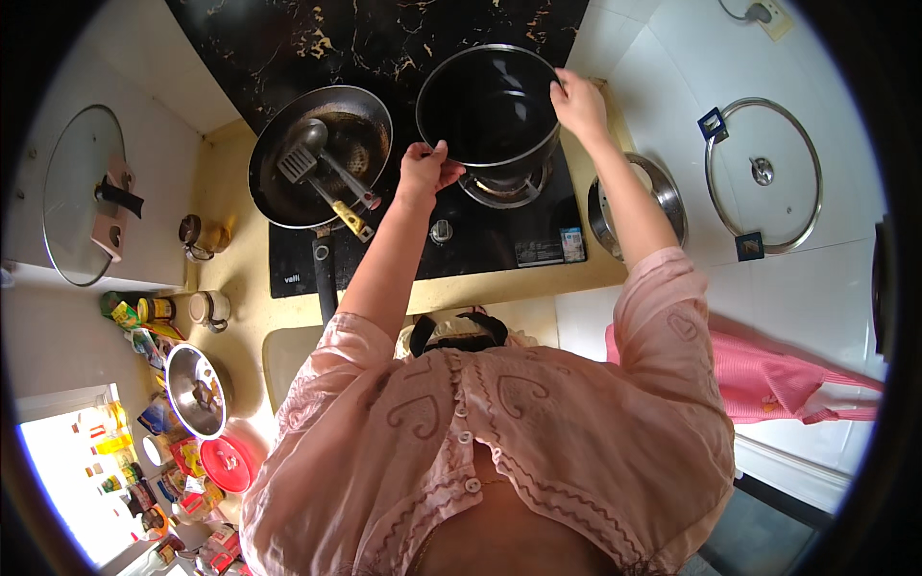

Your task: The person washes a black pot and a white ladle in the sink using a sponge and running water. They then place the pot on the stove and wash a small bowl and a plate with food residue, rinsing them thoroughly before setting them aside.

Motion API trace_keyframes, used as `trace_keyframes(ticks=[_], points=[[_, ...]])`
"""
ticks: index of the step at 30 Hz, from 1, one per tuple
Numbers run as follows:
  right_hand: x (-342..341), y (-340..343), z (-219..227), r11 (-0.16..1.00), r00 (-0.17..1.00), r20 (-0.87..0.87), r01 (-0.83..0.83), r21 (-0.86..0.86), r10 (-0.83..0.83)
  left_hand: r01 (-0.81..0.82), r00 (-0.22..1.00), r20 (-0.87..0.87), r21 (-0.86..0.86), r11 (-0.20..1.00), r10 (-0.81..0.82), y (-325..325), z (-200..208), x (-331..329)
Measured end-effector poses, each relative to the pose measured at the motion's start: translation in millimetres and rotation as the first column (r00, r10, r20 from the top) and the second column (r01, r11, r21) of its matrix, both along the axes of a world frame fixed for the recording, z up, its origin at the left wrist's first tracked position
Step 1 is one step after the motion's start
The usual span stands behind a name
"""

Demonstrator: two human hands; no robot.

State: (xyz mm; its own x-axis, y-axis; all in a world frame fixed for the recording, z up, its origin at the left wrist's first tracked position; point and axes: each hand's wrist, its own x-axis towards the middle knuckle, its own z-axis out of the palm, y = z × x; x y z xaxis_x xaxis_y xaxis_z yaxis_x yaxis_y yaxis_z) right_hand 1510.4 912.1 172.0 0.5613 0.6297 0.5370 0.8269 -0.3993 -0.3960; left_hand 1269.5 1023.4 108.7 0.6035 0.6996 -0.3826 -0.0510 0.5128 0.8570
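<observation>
A deep black pot [495, 110] with a pale metal rim is held between my hands over the right burner [504, 192] of the black gas stove. My left hand [429, 171] is closed on its near left side, the thumb up by the rim. On the far right side, my right hand [579, 104] grips the pot too. Its inside looks dark and shiny. Whether its base touches the burner I cannot tell. Left of the pot sits a dark frying pan [274, 197], with a slotted turner [298, 165] and a ladle [313, 134] lying across it.
The pan's handle [324, 274] points toward me. A steel bowl [672, 197] stands right of the stove, partly behind my right forearm. Glass lids [788, 178] hang on the walls. Jars [208, 309], a metal bowl [221, 384] and a red container [228, 466] crowd the left counter.
</observation>
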Motion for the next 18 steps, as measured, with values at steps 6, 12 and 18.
trace_keyframes(ticks=[6,12,18], points=[[11,-45,-63,0.998,0.977,-0.206,0.060,0.033,-0.052,0.031,0.992,-0.127,0.123,0.992,-0.015,-22,-13,22],[32,-53,-96,0.994,0.966,-0.258,0.060,0.095,-0.033,0.031,0.983,-0.185,0.162,0.986,0.000,-33,-18,36],[41,-58,-101,0.998,0.942,-0.328,0.058,-0.032,-0.065,0.012,0.986,-0.168,0.182,0.983,0.020,-42,-15,43]])
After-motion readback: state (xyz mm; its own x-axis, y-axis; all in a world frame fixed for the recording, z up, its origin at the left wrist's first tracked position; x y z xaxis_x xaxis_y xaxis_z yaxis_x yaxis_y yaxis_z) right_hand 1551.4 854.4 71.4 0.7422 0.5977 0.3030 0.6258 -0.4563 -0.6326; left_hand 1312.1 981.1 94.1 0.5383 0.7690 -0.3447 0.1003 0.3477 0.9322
